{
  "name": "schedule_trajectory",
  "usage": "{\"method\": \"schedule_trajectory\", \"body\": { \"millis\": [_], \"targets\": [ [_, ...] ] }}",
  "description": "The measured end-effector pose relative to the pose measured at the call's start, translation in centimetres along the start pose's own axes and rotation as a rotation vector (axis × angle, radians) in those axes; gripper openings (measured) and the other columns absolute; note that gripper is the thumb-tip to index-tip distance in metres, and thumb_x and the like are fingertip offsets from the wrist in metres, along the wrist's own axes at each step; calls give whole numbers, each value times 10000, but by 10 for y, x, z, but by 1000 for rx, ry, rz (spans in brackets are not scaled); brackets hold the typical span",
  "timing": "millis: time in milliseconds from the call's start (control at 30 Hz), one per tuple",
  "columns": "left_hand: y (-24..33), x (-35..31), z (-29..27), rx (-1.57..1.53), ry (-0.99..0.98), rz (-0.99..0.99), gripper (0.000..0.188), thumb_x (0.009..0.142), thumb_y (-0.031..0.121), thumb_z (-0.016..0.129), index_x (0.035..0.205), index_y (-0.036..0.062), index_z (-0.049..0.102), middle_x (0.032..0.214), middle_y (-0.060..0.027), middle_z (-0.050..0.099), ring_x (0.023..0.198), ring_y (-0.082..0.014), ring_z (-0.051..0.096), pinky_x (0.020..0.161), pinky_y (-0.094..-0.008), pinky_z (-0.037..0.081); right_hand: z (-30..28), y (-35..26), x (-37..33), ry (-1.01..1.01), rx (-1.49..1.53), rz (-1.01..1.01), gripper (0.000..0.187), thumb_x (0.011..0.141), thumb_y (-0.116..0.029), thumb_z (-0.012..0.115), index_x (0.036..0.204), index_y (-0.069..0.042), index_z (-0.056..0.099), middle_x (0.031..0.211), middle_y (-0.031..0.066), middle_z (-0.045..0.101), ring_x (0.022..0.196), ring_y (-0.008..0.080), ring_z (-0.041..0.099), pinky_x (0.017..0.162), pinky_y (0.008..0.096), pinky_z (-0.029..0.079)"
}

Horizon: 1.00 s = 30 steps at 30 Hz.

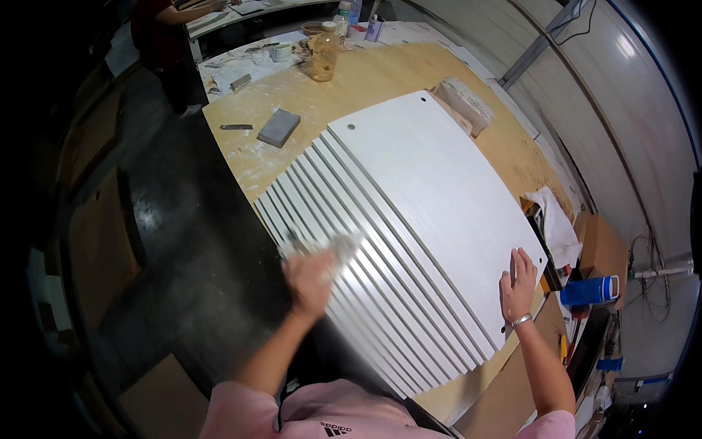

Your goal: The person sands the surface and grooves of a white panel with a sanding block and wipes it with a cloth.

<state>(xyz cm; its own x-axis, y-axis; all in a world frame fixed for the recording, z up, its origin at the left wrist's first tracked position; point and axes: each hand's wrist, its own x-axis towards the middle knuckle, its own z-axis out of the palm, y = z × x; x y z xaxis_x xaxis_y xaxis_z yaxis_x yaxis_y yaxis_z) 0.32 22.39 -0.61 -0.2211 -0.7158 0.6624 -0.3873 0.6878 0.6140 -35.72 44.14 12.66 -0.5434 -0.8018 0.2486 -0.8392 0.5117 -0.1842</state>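
White boards (431, 175) lie in a staggered stack on the table, each edge stepping out from under the one above. The top board is broad, with small dark holes near its corners. My left hand (310, 281), blurred by motion, is closed round a whitish cloth (346, 251) over the left, stepped edges of the stack. Some of the cloth sticks out past the fingers. My right hand (518, 287) lies on the top board near its right edge, fingers stretched out. A bracelet sits on that wrist.
On the tan table (380, 69) are a grey sanding block (278, 128), a dark flat strip (236, 127), a plastic jar (325, 55) and a pale block (464, 102). A blue jug (589, 290) and a white cloth (556, 227) are at right. Another person (157, 44) stands far left.
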Motion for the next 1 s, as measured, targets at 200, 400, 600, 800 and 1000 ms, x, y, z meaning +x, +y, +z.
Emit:
{"method": "schedule_trajectory", "body": {
  "millis": [200,400,600,800,1000],
  "targets": [
    [164,-140,-25,-495,-484,157,269,766,77,672,1003,160,771,922,-46,718,716,-232,597,682,-444,452,5,1,0,15,-1,-2,549,866,-146,556,1406,-57,516,1464,131,476,1286,349,434,1127,438,336],
    [117,-42,-40,-706,-504,-178,302,780,115,773,1063,21,728,1092,-159,713,1013,-298,688,898,-418,536,5,5,-2,41,-13,8,527,883,-195,569,1390,-55,529,1462,141,486,1282,357,447,1123,438,349],
    [122,-34,20,-32,-77,204,281,702,96,748,968,103,658,971,-76,668,773,-314,584,699,-443,439,6,5,2,79,-2,3,530,876,-250,581,1366,-49,554,1453,152,502,1263,358,468,1110,444,357],
    [244,-181,-1,-913,-724,369,392,670,105,706,1061,86,725,1092,-94,686,845,-307,619,766,-452,493,9,7,-1,102,8,11,518,876,-255,576,1350,-46,572,1432,165,519,1272,345,472,1106,449,357],
    [233,-120,-14,-502,-573,281,453,658,106,740,1107,57,701,1142,-114,683,849,-312,625,747,-444,473,14,12,-4,151,32,-28,515,879,-278,598,1335,-38,586,1426,166,522,1268,347,478,1110,458,349]
  ]
}}
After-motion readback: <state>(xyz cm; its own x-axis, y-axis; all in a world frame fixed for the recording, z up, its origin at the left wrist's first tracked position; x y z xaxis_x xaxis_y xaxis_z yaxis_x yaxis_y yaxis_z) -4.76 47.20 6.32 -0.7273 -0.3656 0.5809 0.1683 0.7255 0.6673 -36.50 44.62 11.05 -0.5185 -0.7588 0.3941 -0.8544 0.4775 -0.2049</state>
